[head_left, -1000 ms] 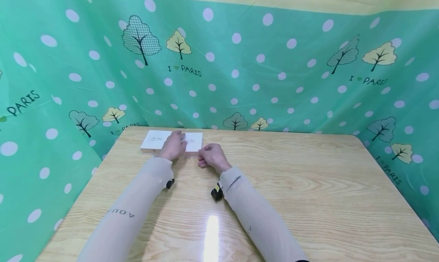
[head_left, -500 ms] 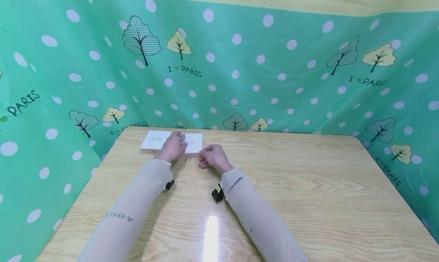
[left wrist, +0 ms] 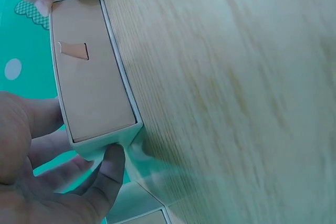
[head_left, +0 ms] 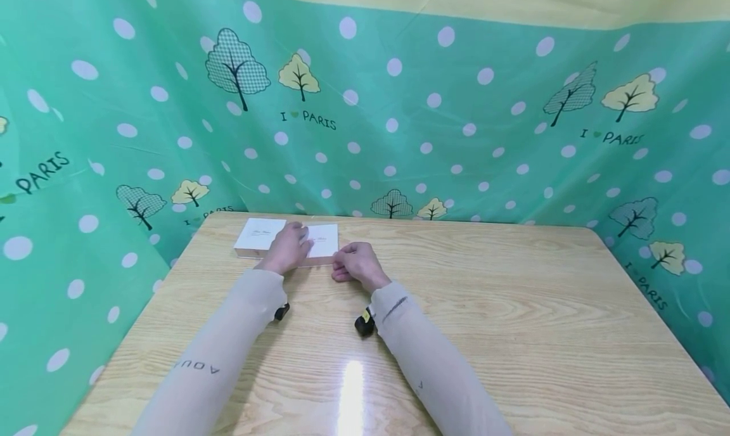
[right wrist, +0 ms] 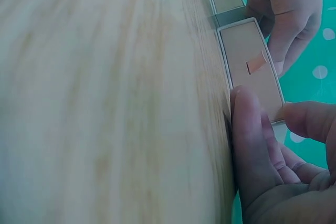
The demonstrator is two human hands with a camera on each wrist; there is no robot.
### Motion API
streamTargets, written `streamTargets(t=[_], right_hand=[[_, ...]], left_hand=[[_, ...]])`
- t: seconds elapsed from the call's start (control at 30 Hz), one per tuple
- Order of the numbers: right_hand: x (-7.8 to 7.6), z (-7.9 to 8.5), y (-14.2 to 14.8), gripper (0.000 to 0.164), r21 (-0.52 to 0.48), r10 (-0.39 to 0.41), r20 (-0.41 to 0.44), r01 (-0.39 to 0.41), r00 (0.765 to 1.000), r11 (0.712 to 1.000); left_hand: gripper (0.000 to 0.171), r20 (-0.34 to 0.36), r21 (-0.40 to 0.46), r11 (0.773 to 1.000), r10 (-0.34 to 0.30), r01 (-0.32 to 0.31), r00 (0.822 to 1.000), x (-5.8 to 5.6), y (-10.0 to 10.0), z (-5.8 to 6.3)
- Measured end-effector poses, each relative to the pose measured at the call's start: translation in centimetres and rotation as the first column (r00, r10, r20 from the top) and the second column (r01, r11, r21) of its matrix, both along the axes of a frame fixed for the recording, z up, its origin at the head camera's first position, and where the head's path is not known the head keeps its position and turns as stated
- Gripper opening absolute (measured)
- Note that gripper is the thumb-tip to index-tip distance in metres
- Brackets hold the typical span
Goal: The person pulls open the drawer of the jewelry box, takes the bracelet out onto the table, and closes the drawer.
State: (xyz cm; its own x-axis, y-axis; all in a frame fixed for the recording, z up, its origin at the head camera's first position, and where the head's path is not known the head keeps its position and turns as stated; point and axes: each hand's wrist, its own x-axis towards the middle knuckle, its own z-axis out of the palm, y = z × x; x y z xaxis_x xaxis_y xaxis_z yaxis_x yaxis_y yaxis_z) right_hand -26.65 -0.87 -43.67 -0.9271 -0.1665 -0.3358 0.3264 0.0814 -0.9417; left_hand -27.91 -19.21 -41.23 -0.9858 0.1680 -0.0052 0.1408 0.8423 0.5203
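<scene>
Two white boxes with tan drawer fronts and small pull tabs lie at the back left of the table. My left hand (head_left: 288, 247) reaches over the gap between them and holds the left end of the right-hand drawer box (head_left: 323, 238), its fingers at the box's end and top in the left wrist view. At the opposite end, my right hand (head_left: 359, 262) grips the same box's corner, thumb near the upper edge and a finger along the lower edge of the drawer front (right wrist: 251, 51). The left-hand drawer box (head_left: 258, 234) stands beside it, partly covered by my left hand.
The wooden table (head_left: 513, 309) extends to the right and toward me. Behind it and along its left side hangs a green dotted curtain (head_left: 433, 119). A black wrist camera (head_left: 365, 323) sits under my right sleeve.
The right-hand box has slid slightly toward me, its front edge now a little forward of the left-hand box. Both hands keep their hold and move with it.
</scene>
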Motion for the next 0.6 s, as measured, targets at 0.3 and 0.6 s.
streamTargets(t=[0.3,0.6], right_hand=[[0.17,-0.12,0.15,0.017,-0.012,-0.009,0.011,0.009,1.000,1.000],[0.42,0.00,0.35,0.017,-0.028,-0.007,0.005,0.007,1.000,1.000]], left_hand=[[0.050,0.001,0.009,1.000,0.001,-0.001,1.000,0.20,-0.07,-0.28],[0.051,-0.016,-0.001,1.000,-0.012,0.012,1.000,0.74,0.01,-0.19]])
